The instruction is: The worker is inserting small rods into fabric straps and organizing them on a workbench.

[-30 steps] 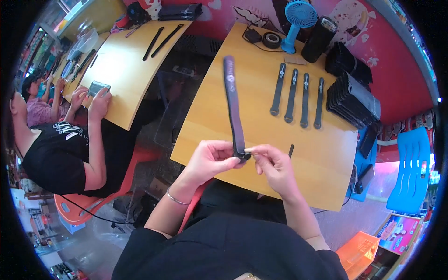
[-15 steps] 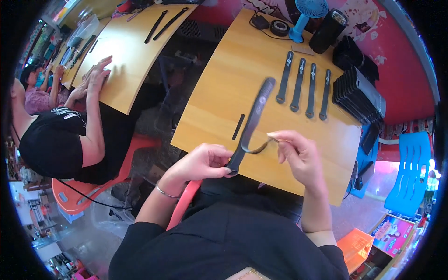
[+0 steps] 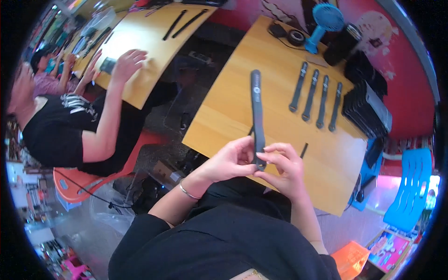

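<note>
Our right hand (image 3: 285,171) has come back next to our left hand (image 3: 228,163) since a moment ago. Both hold the near end of one dark strap (image 3: 257,109), over the near edge of the table (image 3: 205,133), with its long part pointing across the table. Our left thumb and fingers pinch it, and our right fingertips grip it too. If we pinch too loosely, it could slip down past the table's edge; if we pull crookedly, it might twist.

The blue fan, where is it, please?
In the head view, the blue fan stands upper right on the table, between a black roll and a black cylinder.
</note>
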Demonstrator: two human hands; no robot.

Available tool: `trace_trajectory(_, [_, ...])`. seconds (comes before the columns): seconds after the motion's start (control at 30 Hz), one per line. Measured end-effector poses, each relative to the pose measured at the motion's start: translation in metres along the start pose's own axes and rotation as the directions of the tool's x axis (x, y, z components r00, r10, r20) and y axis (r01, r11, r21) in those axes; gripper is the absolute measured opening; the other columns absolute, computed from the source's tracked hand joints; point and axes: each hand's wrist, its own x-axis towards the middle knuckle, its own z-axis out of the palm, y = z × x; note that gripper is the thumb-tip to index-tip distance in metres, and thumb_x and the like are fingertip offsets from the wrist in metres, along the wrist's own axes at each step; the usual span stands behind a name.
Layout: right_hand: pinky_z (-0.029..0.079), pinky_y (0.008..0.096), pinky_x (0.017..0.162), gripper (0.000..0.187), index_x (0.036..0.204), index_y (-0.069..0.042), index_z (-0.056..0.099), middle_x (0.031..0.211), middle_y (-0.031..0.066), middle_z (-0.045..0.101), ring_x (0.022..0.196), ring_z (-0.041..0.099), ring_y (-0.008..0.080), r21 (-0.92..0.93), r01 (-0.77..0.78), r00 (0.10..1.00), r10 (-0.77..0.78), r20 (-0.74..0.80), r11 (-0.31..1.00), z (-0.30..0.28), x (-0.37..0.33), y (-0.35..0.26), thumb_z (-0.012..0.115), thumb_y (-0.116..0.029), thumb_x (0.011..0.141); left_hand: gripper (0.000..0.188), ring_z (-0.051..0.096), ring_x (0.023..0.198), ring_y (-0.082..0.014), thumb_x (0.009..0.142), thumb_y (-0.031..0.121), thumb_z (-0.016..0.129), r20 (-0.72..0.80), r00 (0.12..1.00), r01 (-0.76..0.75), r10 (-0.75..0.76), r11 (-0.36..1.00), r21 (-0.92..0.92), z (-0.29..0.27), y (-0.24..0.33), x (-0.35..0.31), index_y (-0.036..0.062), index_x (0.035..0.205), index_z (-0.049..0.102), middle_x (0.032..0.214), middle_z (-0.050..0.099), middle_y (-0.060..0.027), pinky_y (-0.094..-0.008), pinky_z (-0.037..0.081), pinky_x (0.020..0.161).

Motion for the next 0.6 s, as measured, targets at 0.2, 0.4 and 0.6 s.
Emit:
trace_trajectory(0.2, [0.038,0.0173,0.056,0.011,0.086,-0.003,0.063,0.096,0.0081,0.062,0.067,0.052,0.0063,0.096,-0.192,0.973,0.202,-0.111,0.977,0.001,-0.003,0.006,0.065,0.005,0.079,0.031,0.055,0.069,-0.0077,0.079,0.002,0.065,-0.077,0.994,-0.060,0.084,0.963,0.264,0.000,0.002,-0.005,0.0009,0.107,0.053,0.074,0.054,-0.0019,-0.0223,0.046,0.060])
trace_trajectory(0.4, [0.049,0.0256,0.064,0.010,0.089,-0.003,0.056,0.091,0.0093,0.069,0.075,0.062,0.0110,0.139,-0.354,0.931,0.362,-0.042,0.925,-0.018,0.005,-0.013,0.059,0.005,0.083,0.038,0.060,0.080,-0.0196,0.072,-0.005,0.058,0.007,0.990,-0.090,0.139,0.603,0.793,-0.007,0.008,-0.018,-0.0018,0.110,0.055,0.083,0.056,-0.0113,-0.0331,0.053,0.073])
trace_trajectory(0.6, [0.051,0.0306,0.063,0.020,0.095,-0.007,0.060,0.092,0.0102,0.069,0.075,0.067,0.0231,0.034,-0.010,0.995,0.006,0.102,0.999,0.009,0.015,-0.026,0.061,0.004,0.079,0.025,0.058,0.096,-0.0142,0.085,0.004,0.058,0.122,0.981,-0.176,0.154,0.962,0.207,-0.005,-0.002,0.004,0.0005,0.109,0.054,0.102,0.058,-0.0064,-0.0301,0.050,0.081])
